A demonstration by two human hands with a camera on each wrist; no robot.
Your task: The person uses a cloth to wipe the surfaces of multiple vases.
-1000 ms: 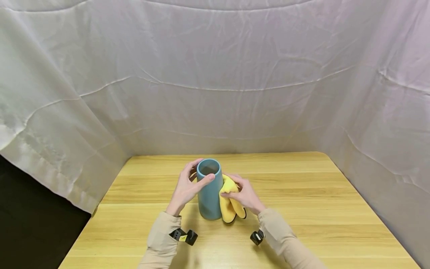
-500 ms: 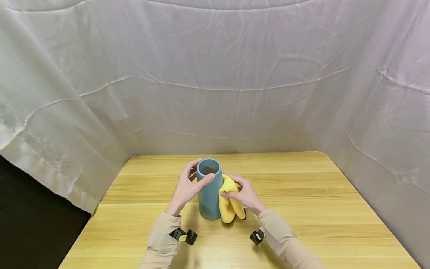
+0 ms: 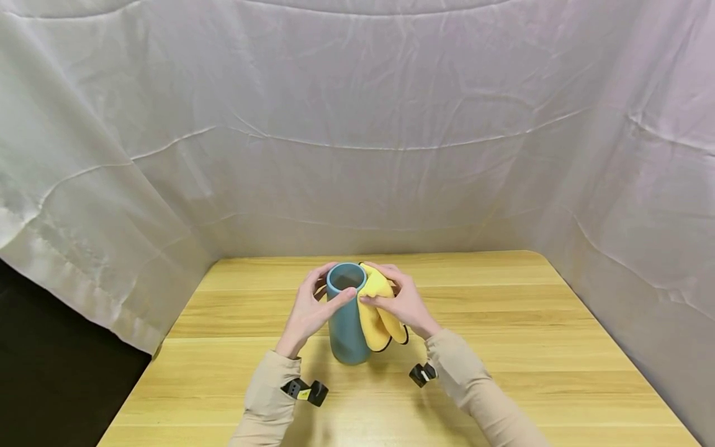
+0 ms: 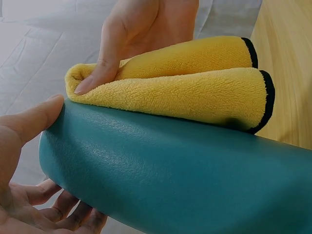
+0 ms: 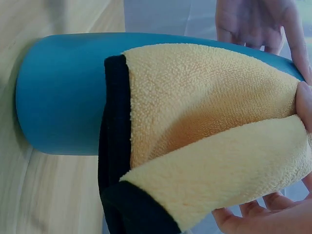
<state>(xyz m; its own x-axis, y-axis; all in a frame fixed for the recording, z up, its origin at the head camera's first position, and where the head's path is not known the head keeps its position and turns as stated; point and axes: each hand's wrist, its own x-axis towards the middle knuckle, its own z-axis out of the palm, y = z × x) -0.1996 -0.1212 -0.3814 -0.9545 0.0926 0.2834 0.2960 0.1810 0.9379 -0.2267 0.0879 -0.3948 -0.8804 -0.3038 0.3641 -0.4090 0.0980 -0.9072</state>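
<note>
A tall blue-green vase (image 3: 347, 329) stands upright on the wooden table, its round mouth facing up. My left hand (image 3: 310, 310) grips it near the rim, thumb across the front and fingers round the far left side. A folded yellow cloth (image 3: 373, 316) with black edging lies against the vase's right side, its upper part level with the rim. My right hand (image 3: 404, 302) holds the cloth, thumb pressing into the fold in the left wrist view and fingers behind it. In the right wrist view the cloth (image 5: 209, 97) covers much of the vase's wall (image 5: 63, 97), and the vase's base meets the table.
The wooden table (image 3: 503, 347) spreads out round the vase. Pale grey curtains (image 3: 391, 186) hang behind it and on both sides. A dark area (image 3: 50, 360) shows at the lower left. Each sleeve carries a small black wrist camera (image 3: 317, 393).
My right hand has slid the yellow cloth up the vase's right side, from lower on the wall to the rim. The left hand and the vase have stayed in place.
</note>
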